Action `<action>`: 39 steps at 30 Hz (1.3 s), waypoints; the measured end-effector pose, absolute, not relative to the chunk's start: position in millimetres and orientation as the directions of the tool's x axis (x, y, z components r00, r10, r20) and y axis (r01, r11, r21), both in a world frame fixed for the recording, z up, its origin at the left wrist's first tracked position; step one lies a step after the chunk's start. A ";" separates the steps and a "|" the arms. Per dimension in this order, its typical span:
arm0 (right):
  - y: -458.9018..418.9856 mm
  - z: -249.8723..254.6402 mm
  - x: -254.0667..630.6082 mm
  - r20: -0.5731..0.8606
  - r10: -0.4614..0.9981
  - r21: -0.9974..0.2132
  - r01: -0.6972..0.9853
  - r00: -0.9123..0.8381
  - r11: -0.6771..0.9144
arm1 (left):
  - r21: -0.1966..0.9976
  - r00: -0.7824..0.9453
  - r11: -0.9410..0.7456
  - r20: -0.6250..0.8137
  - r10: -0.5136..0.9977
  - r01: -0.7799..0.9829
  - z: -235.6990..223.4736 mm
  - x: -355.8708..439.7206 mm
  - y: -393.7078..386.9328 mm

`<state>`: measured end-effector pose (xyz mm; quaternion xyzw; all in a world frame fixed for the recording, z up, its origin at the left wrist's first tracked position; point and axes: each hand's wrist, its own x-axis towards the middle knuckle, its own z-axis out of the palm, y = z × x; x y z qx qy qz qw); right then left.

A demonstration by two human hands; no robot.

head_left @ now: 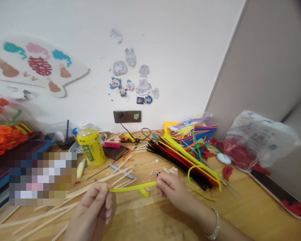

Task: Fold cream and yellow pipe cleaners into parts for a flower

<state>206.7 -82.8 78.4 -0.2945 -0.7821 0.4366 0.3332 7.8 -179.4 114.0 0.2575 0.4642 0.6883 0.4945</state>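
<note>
Left hand (pixel 94 209) and right hand (pixel 172 189) each pinch one end of a yellow pipe cleaner (pixel 131 187), keeping it straight above the surface (pixel 142 217), with the pipe cleaner pile (pixel 185 164) handy nearby.

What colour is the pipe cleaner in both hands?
The pipe cleaner is yellow; head view.

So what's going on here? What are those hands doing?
A person is holding a fuzzy yellow pipe cleaner stretched between their left hand and right hand, with a short piece bent down from it. A heap of black, red and yellow pipe cleaners lies beside the right hand on the wooden table. Long thin wooden sticks lie to the left, under the left hand.
</note>
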 end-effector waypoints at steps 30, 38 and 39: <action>-96.1 79.8 191.8 0.059 0.900 -0.911 -0.392 -0.432 -0.128 | 0.972 -0.236 0.060 -0.114 0.965 -0.226 92.9 26.7 -179.1; -114.4 83.6 189.1 0.056 0.789 -0.995 -0.102 -0.612 -0.009 | 0.989 -0.187 0.051 -0.077 0.979 -0.141 79.8 39.8 -185.2; -116.0 83.1 188.5 0.054 0.774 -0.998 -0.065 -0.631 0.017 | 0.994 -0.191 0.036 -0.056 0.980 -0.105 79.9 41.3 -187.1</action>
